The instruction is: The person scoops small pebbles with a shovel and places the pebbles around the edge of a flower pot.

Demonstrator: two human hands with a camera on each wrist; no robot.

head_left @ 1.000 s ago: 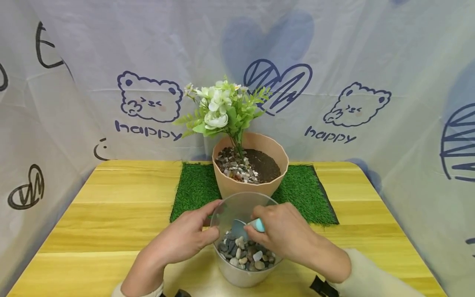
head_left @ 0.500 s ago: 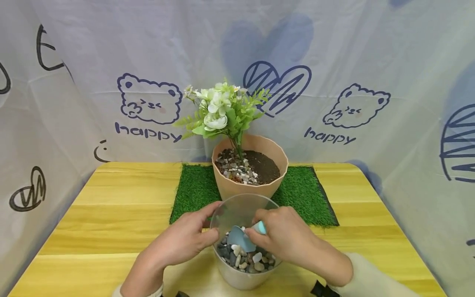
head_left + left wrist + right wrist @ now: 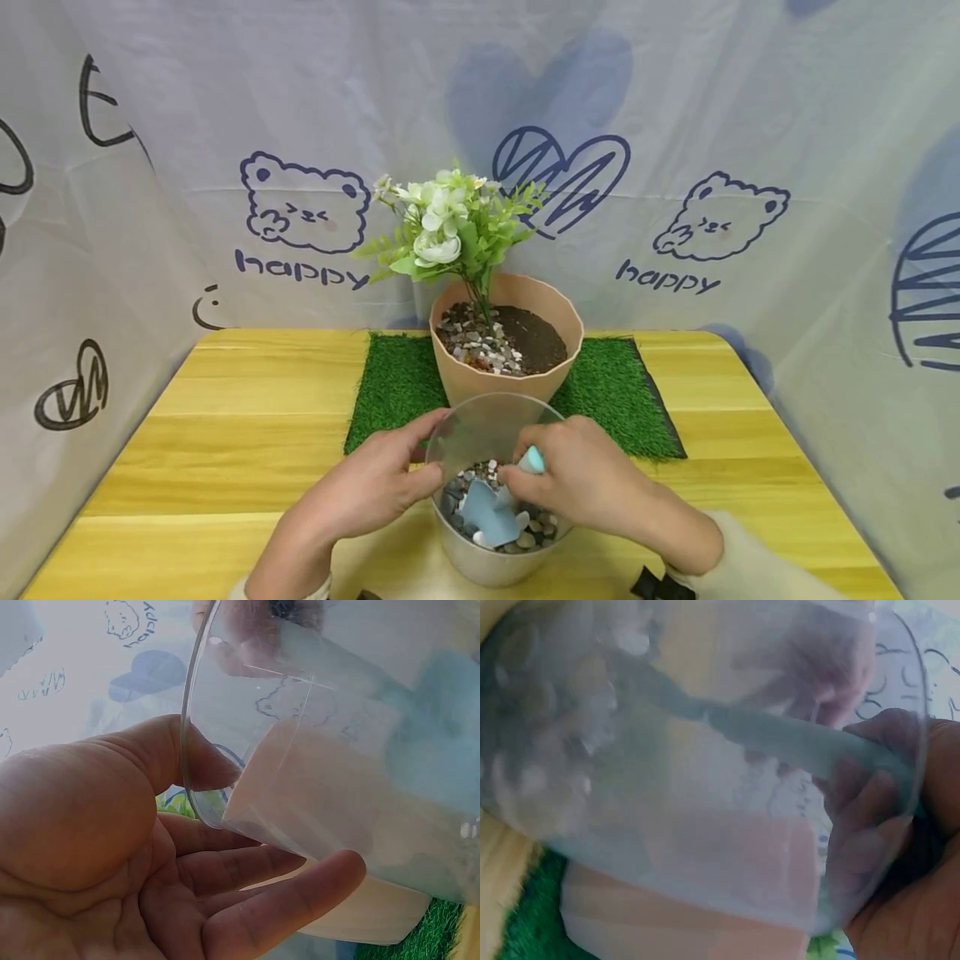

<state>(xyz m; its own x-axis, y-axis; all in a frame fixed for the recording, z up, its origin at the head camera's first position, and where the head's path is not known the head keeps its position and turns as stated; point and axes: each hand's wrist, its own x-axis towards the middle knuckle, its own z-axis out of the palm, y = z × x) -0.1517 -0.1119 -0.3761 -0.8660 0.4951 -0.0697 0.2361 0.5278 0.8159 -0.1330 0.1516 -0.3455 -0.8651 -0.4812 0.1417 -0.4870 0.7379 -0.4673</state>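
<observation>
My left hand holds the side of a clear plastic bucket, thumb near the rim and fingers along the wall. The left wrist view shows the hand close up against the clear wall. Inside the bucket, my right hand grips a light blue hand trowel by its handle. Its blade lies over mixed grey, white and tan pebbles, covering some of them. Through the blurry wall in the right wrist view, the trowel handle slants into the fingers.
Behind the bucket stands a peach flower pot holding dark soil, small stones and white flowers with green leaves. It sits on a green turf mat on the wooden table. A printed curtain surrounds the table.
The trowel blade has moved toward the near side of the bucket, on top of the pebbles, and smaller stones now show behind it. My left hand has stayed on the bucket.
</observation>
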